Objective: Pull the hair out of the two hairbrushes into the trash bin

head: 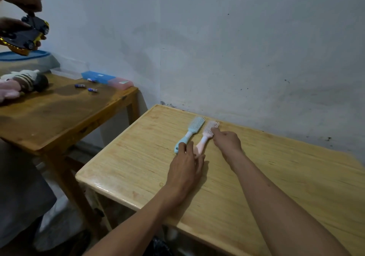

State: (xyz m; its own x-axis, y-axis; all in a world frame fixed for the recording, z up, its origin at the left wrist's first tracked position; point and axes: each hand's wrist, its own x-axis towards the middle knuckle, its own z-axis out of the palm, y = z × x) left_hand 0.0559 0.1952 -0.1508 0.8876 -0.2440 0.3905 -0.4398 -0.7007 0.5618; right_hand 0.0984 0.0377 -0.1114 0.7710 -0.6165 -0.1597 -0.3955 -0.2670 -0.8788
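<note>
Two hairbrushes lie side by side on the light wooden table (138,157) near the wall. The blue hairbrush (190,131) is on the left, the pink hairbrush (207,134) on the right, bristles up. My left hand (185,169) rests flat over the handle ends of both brushes, fingers spread. My right hand (227,140) reaches to the pink brush's head, fingertips touching its bristles. No hair is clear enough to make out. A dark bag-like shape (158,246) shows below the table's front edge; I cannot tell whether it is the trash bin.
A darker wooden table (59,113) stands to the left with batteries, blue and pink boxes (107,79) and a stuffed toy (25,82). Another person's hands hold a toy car (25,34) at the upper left. A grey wall runs behind both tables.
</note>
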